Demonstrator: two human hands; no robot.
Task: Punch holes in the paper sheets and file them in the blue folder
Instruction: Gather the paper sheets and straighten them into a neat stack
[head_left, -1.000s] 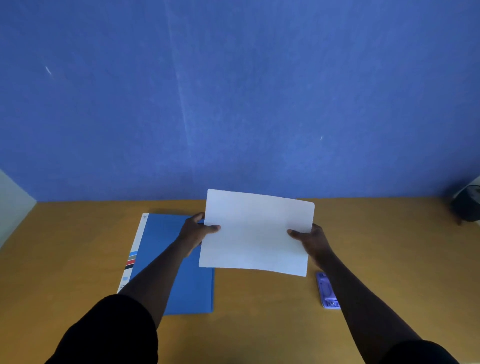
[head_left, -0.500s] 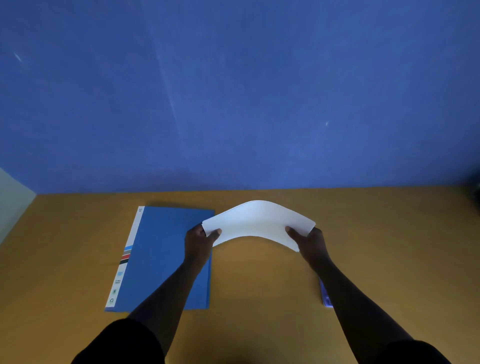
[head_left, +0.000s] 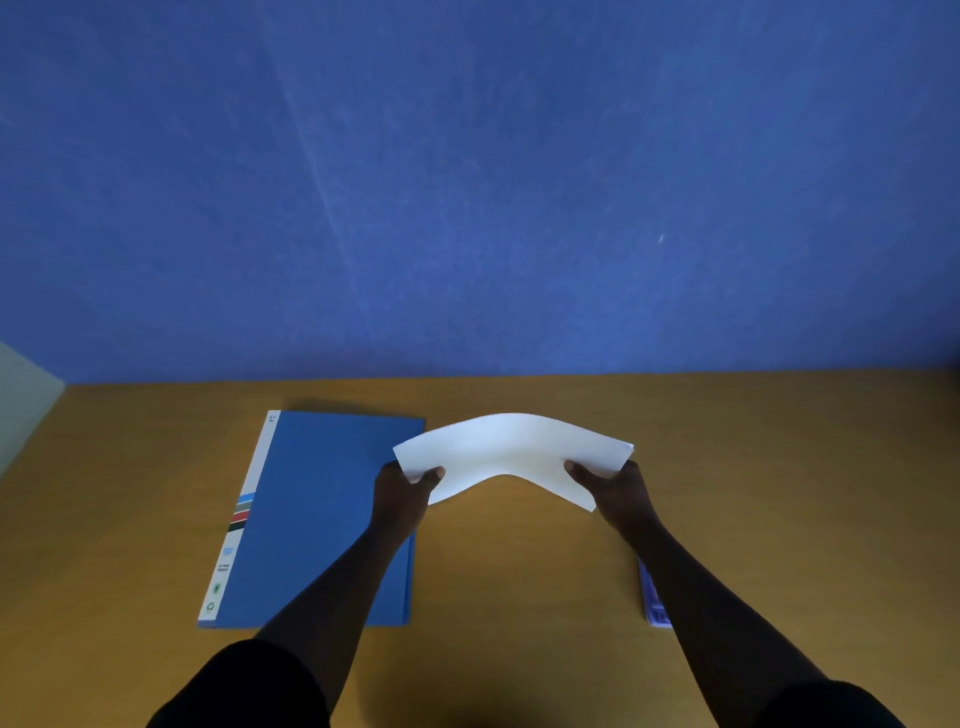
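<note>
White paper sheets (head_left: 511, 452) hang above the table, bowed upward in an arch. My left hand (head_left: 402, 491) pinches their left edge, thumb on top. At the right edge my right hand (head_left: 615, 486) pinches them the same way. The blue folder (head_left: 322, 514) lies closed and flat on the table to the left, partly under my left forearm, its white spine strip on the left side. A purple hole punch (head_left: 652, 597) lies on the table at the right, mostly hidden behind my right forearm.
The wooden table (head_left: 519, 571) runs back to a blue wall (head_left: 467, 182). A pale surface (head_left: 21, 384) shows at the far left edge.
The sheets were held up flat facing me; now they are lowered toward the table and bent into an arch between both hands. The view has shifted slightly right.
</note>
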